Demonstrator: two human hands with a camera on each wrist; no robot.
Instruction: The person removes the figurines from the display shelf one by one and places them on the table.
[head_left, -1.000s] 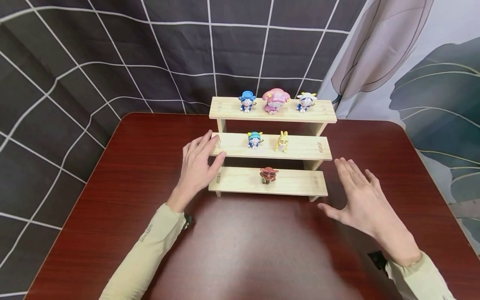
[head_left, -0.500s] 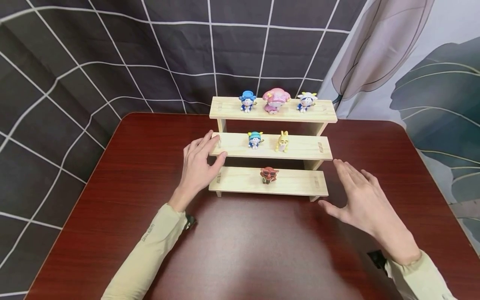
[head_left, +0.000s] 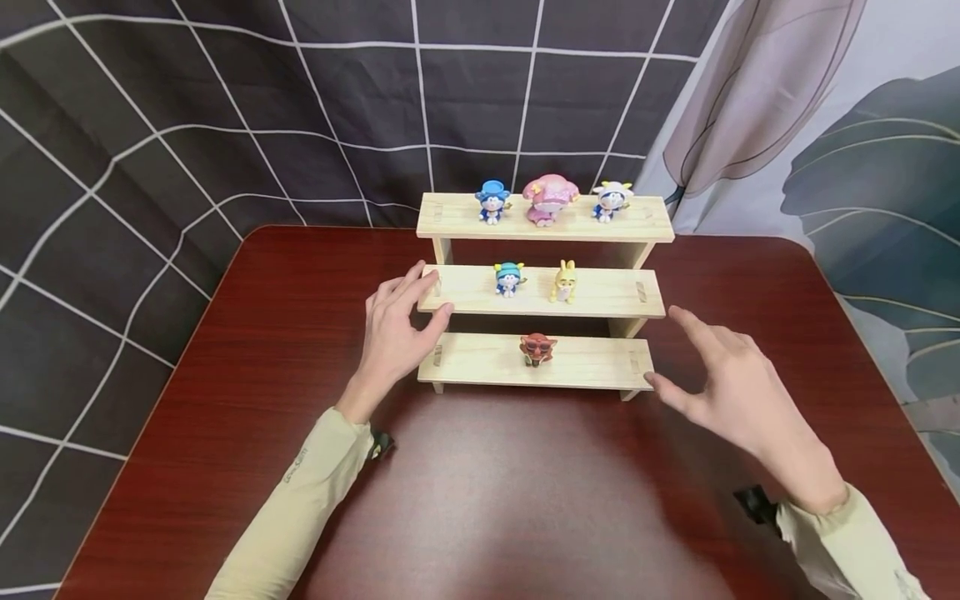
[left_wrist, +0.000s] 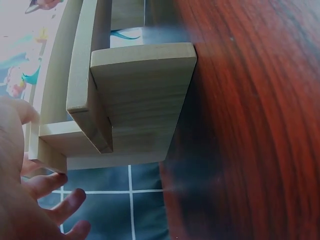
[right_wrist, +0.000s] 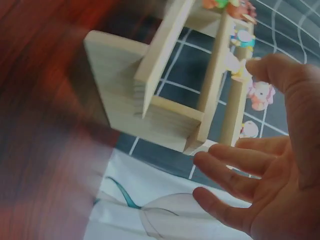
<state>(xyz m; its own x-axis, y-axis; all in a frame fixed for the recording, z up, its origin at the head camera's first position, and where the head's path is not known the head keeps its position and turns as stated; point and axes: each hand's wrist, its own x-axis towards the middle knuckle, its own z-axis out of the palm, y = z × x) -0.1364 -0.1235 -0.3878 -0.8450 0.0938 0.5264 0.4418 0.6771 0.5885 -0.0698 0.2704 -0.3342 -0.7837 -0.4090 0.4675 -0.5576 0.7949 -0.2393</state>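
Observation:
A three-tier light wooden display stand (head_left: 472, 358) stands on the table with small figurines on each shelf. My left hand (head_left: 396, 325) grips the left end of its middle shelf, thumb by the front edge; in the left wrist view its fingers (left_wrist: 47, 185) curl at the shelf's end. My right hand (head_left: 738, 392) is spread beside the stand's right end. Its thumb tip lies right at the bottom shelf's corner, its index fingertip close to the middle shelf. A red fox figurine (head_left: 537, 351) is on the bottom shelf; a blue-hatted figurine (head_left: 508, 281) and yellow rabbit (head_left: 564, 283) share the middle.
On the top shelf are a blue-hatted figurine (head_left: 492, 202), a pink one (head_left: 550, 200) and a white-hooded one (head_left: 611, 202). Behind the dark red table (head_left: 480, 500) hangs a dark grid-patterned cloth (head_left: 360, 92), with a pale curtain (head_left: 757, 108) at right.
My right hand has moved slightly up toward the stand's right end, its thumb coming to the bottom shelf's corner. The left hand stays at the middle shelf's end; the figurines keep their places.

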